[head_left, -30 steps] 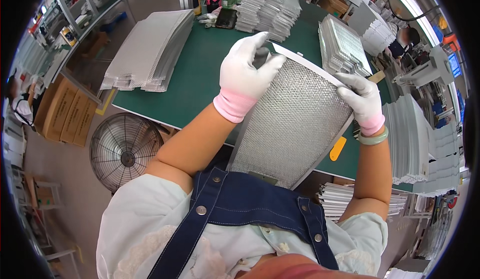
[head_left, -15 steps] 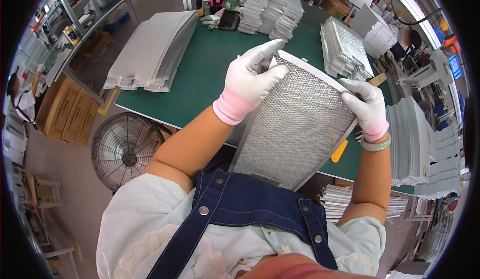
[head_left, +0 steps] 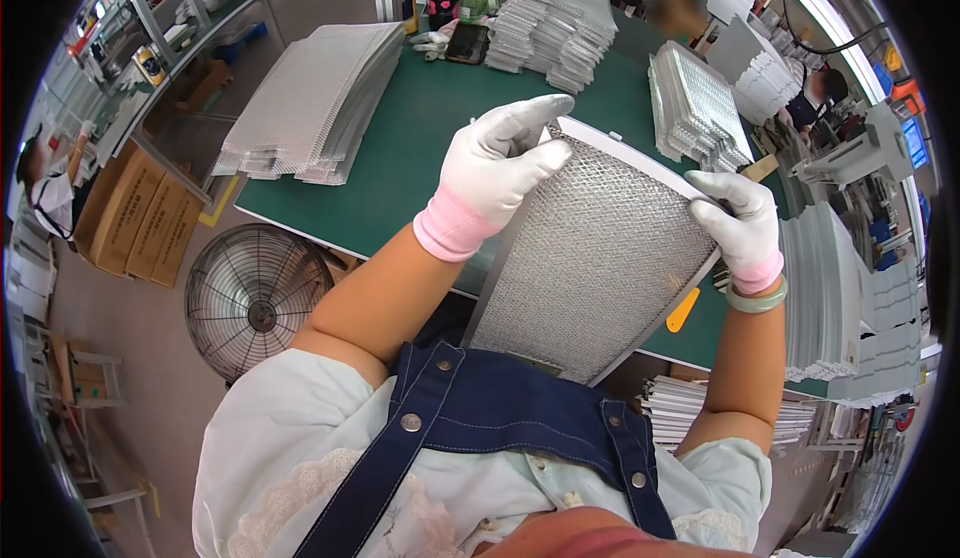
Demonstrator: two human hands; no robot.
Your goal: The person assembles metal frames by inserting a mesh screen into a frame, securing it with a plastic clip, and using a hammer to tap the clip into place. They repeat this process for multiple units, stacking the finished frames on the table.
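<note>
A framed metal mesh filter panel (head_left: 610,248) tilts up from the table's near edge toward me, its silvery mesh set in a pale metal frame. My left hand (head_left: 505,163), in a white glove with a pink cuff, grips the far left corner, thumb and fingers on either side of the frame. The far right corner is held by my right hand (head_left: 738,216), gloved the same way, with its thumb over the frame's edge. A small tab stands out from the far edge between both hands. The fingertips behind the panel are hidden.
Stacks of mesh sheets lie on the green table (head_left: 420,118): a wide stack (head_left: 310,98) at left, another (head_left: 555,23) at the back, a third (head_left: 695,98) at right. A yellow-orange tool (head_left: 682,310) lies near the right edge. A floor fan (head_left: 260,303) stands left.
Both hands and the panel have shifted slightly downward in the picture. The grip on both corners stays the same.
</note>
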